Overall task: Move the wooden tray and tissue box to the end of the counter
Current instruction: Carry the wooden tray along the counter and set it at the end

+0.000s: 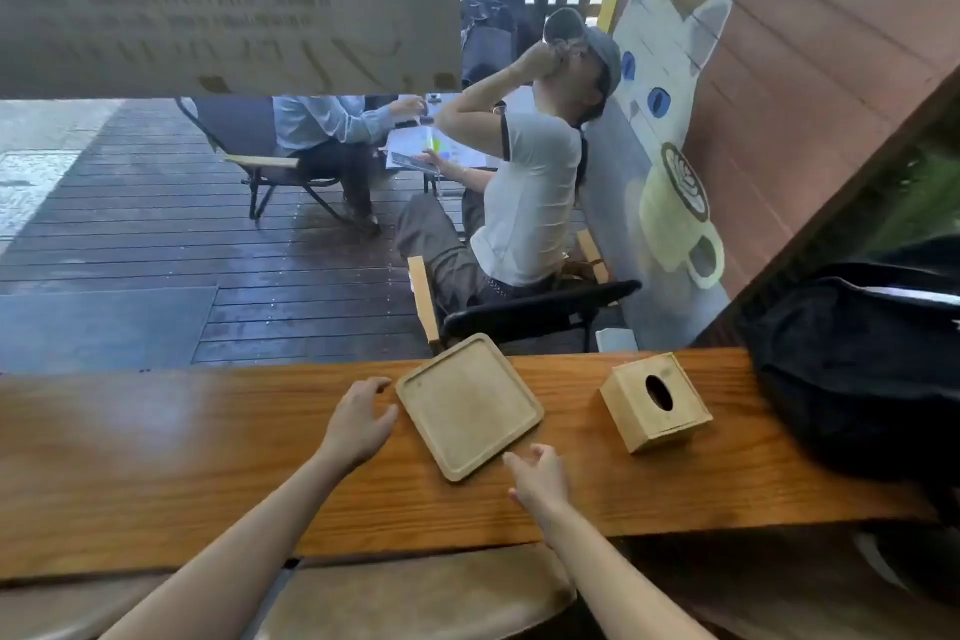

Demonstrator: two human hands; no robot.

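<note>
A square pale wooden tray (467, 405) lies flat and turned at an angle on the brown wooden counter (182, 442), its far corner at the counter's far edge. To its right stands a pale wooden tissue box (655, 400) with a dark oval slot on top. My left hand (361, 418) hovers just left of the tray, fingers spread, holding nothing. My right hand (537, 478) is at the tray's near right corner, fingers apart, also holding nothing.
A black bag (857, 369) fills the counter's right end, close to the tissue box. Beyond the counter, a seated person (519, 203) drinks in a chair on a dark deck; another sits further back. A padded stool (415, 592) is below my arms.
</note>
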